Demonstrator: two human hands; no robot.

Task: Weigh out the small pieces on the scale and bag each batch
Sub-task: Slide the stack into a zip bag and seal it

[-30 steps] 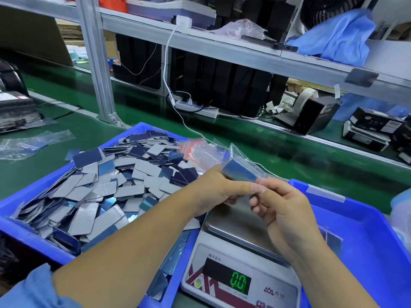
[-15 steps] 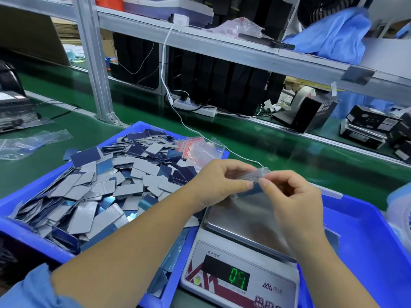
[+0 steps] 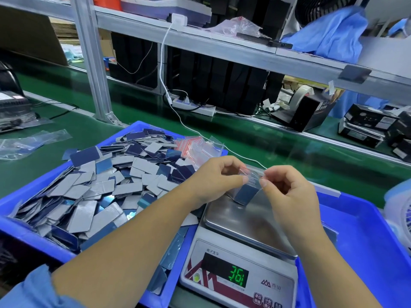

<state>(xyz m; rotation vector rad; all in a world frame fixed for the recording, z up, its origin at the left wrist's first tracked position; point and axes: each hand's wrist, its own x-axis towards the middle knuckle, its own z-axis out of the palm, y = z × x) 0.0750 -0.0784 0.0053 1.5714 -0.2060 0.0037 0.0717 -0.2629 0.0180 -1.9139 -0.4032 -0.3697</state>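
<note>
Left hand (image 3: 213, 178) and right hand (image 3: 287, 187) are pinching a small bag (image 3: 249, 187) over the scale (image 3: 242, 247), reading 361; bin of pieces (image 3: 93, 185) sitting at 9 o'clock.

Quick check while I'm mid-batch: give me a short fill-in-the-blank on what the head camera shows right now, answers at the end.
1. Both the left hand and the right hand pinch the top of a small clear ____.
2. The bag hangs with its bottom end over the steel pan of the ____.
3. The loose pieces are heaped in a tray coloured ____.
4. The digits on the display glow ____.

Missing words: bag; scale; blue; green
</note>
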